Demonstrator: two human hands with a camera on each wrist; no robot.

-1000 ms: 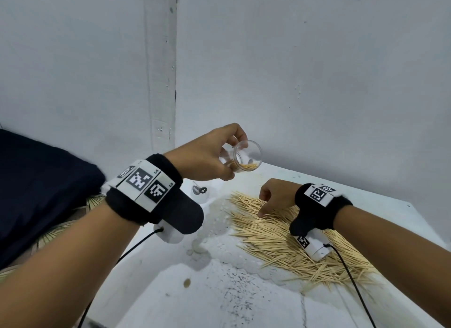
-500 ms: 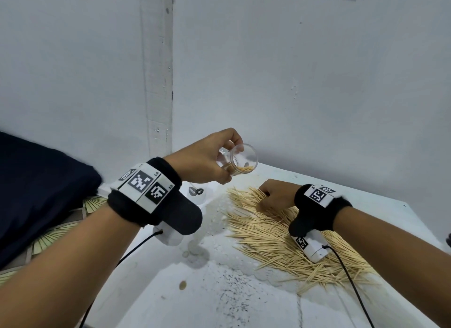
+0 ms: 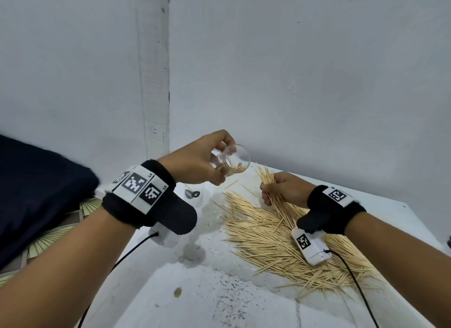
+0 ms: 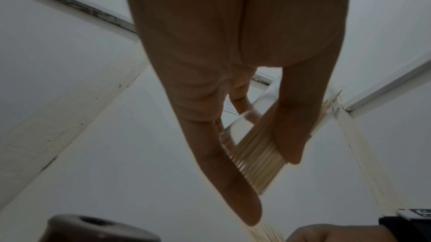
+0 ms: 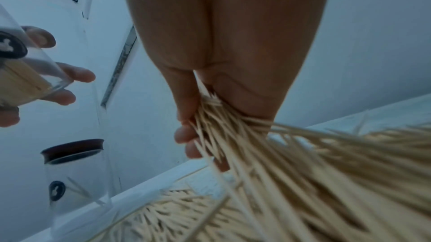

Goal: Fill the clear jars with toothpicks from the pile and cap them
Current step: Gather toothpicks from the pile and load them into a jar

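Clutching a bundle of thin pale wooden toothpicks (image 3: 269,188), the right hand (image 3: 284,192) has its grip closed round the bundle's middle, just above the big loose toothpick pile (image 3: 288,239) on the white surface (image 3: 214,303). Left hand (image 3: 195,163) grips the small clear glass jar (image 3: 233,160) w/ fingers round its wall, mouth tilted toward the bundle, some picks already inside. Picks are light, stiff, prone to splaying, so hold mid-length, tight. Jar looks slick and fragile. A capped jar w/ dark lid (image 5: 72,151) stands nearby.
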